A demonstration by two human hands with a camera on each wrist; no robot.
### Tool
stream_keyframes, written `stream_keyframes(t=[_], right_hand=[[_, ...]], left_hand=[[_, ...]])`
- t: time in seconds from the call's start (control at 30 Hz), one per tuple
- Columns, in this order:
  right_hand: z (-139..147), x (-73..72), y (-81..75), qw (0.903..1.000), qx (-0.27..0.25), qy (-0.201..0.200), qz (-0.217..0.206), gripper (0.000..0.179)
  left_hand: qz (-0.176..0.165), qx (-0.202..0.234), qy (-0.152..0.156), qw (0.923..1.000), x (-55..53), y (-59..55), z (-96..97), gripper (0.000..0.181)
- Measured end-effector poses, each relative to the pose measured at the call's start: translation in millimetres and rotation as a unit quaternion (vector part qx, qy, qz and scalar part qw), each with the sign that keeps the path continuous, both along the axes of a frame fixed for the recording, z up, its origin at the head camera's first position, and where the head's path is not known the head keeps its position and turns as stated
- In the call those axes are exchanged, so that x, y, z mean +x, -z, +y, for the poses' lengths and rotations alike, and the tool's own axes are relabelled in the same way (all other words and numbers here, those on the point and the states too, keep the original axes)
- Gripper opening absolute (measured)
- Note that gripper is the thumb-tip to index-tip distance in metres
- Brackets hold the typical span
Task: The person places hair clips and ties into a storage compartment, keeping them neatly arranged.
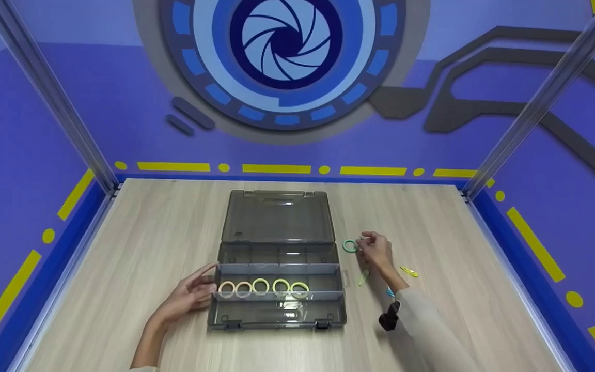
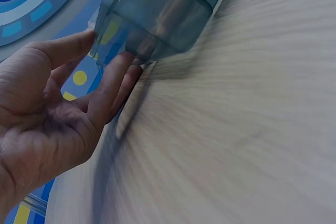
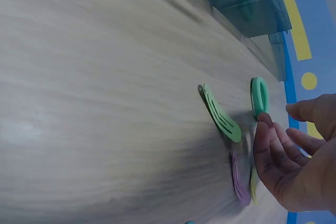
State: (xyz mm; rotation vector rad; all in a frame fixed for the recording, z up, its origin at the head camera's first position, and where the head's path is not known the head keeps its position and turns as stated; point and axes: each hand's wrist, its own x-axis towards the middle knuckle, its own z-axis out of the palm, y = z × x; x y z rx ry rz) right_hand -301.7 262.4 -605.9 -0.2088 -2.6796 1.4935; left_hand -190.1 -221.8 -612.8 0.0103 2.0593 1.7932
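A smoky clear storage box [image 1: 277, 311] lies with its lid [image 1: 278, 217] tipped back. Several pale yellow and peach rings [image 1: 261, 285], like hair ties, stand in a row in its middle compartment. My left hand [image 1: 186, 297] touches the box's left side, with its fingertips on the outer wall and at the upper edge in the left wrist view. To the right of the box, my right hand [image 1: 377, 250] reaches down at a green ring-shaped hair tie [image 3: 259, 96]. Its fingertips are right at the ring's near end, the thumb standing apart.
A green hair clip [image 3: 221, 115] and a purple hair clip [image 3: 240, 179] lie on the wooden table close to my right hand. Farther right is a yellow hair clip [image 1: 409, 271]. A small blue item [image 1: 391, 293] shows partly beside the right wrist. Blue printed walls [image 1: 287, 150] enclose the table.
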Motion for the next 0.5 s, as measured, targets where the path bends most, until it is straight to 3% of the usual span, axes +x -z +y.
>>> stream_keyframes(t=[0.3, 0.5], right_hand=[[-10, -3.5, -0.7, 0.9953, 0.072, 0.009, -0.064, 0.032], [-14, -7.6, 2.5, 0.9881, 0.141, 0.022, -0.057, 0.027]], left_hand=[[0.006, 0.007, 0.004, 0.9999, -0.7, -1.5, -2.5, 0.07], [0.003, 0.013, 0.009, 0.9999, -2.0, -1.2, -2.1, 0.07]])
